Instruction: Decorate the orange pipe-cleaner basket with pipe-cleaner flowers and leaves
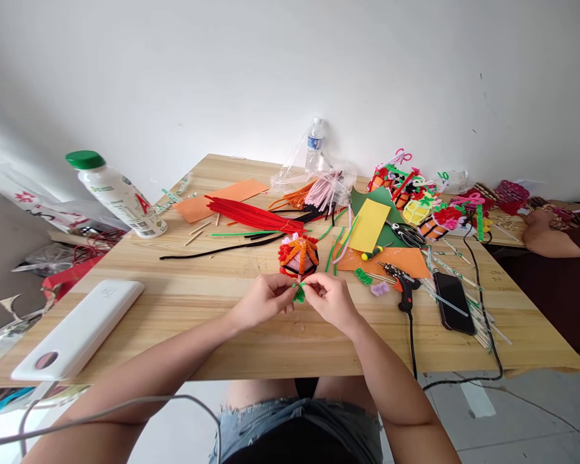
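Observation:
Both my hands meet over the middle of the wooden table (183, 296). My left hand (263, 299) and my right hand (331, 298) pinch the two ends of a small green pipe-cleaner piece (298, 294), fingers closed on it. Just behind them stands a small pink basket (298, 255) wrapped in red and orange pipe cleaners. A bundle of red pipe cleaners (254, 216) lies further back, with loose green and black strands beside it.
A white bottle with a green cap (118, 193) lies at the left, a white flat case (77, 332) near the front left. Glue gun (402, 283), black phone (453, 301), scissors (408, 233), coloured paper sheets (370, 225) and finished crafts (415, 196) sit right. Another person's hand (541, 225) rests far right.

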The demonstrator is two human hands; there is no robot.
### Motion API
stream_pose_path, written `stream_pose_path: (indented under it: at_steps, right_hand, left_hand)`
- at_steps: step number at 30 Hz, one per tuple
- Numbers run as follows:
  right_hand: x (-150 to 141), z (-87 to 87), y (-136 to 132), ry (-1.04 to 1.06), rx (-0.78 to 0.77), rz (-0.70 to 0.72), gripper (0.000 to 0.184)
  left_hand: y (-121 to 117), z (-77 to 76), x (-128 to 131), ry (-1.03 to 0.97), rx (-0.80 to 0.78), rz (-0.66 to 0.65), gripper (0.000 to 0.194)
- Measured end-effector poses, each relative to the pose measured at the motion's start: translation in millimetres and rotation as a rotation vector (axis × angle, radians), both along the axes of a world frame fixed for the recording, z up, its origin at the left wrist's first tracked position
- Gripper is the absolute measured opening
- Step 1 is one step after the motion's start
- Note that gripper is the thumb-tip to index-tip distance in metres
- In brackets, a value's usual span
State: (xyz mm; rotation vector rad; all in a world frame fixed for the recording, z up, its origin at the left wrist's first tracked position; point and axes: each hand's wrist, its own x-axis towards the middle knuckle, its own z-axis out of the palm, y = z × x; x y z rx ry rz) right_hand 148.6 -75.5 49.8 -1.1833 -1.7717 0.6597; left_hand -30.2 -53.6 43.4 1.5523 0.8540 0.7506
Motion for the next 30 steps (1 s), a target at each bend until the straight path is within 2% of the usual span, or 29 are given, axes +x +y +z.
stream_pose_path:
  at_steps: [6, 15, 21, 26, 28, 29, 30]
  right_hand:
    - [4.4, 3.0, 0.6, -0.064, 0.025, 0.024, 0.01]
    - [5.6, 5.1, -0.8, -0.113, 0.016, 0.074, 0.012]
    - [5.1, 3.9, -2.7, -0.129, 0.012, 0.126, 0.013]
    - [7.5, 9.9, -2.4, -0.099, -0.051, 0.193, 0.015]
    - [25.0, 18.7, -5.3, -0.121, -0.049, 0.121, 0.022]
    - [39.1, 23.2, -8.4, -0.169, -0.036, 0.01, 0.025]
    - [56.2, 26.9, -12.6, -0.247, -0.003, -0.203, 0.027]
  left_hand:
    - [1.5, -0.8, -1.4, 0.056, -0.039, -0.038, 0.035]
    - [3.7, 0.5, -0.7, -0.029, -0.118, -0.086, 0.034]
    - [3.6, 0.9, -1.9, 0.036, -0.174, -0.099, 0.029]
    - [4.2, 0.7, -4.2, 0.047, -0.103, -0.048, 0.021]
    - [7.3, 1.7, -6.5, 0.034, -0.04, 0.026, 0.021]
    - [9.9, 2.3, -8.1, 0.02, -0.009, 0.069, 0.022]
    - [13.0, 2.7, -9.8, 0.001, 0.021, 0.114, 0.023]
